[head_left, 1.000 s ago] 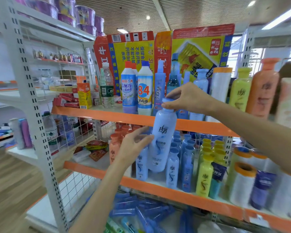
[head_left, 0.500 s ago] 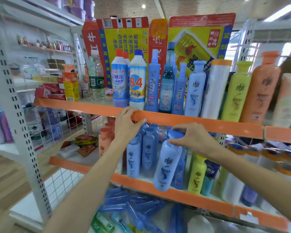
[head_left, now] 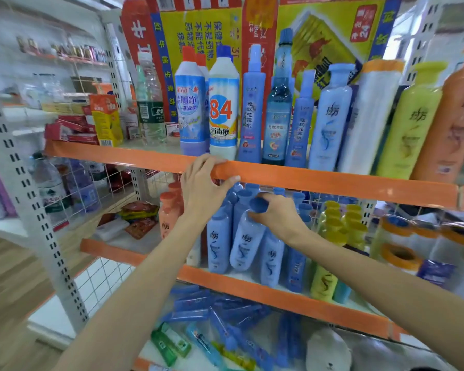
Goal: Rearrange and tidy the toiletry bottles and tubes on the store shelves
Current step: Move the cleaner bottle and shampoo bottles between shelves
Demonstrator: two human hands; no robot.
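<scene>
Under the orange shelf lip, right hand fingers clasp a tilted blue bottle by its neck, apparently slotting it among matching bottles; left hand fingers grip the lip, likely for support.

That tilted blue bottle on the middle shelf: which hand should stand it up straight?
The right hand, probably. It already grips the tilted blue bottle near its cap, among the other blue bottles. The left hand holds the orange shelf edge above.
</scene>
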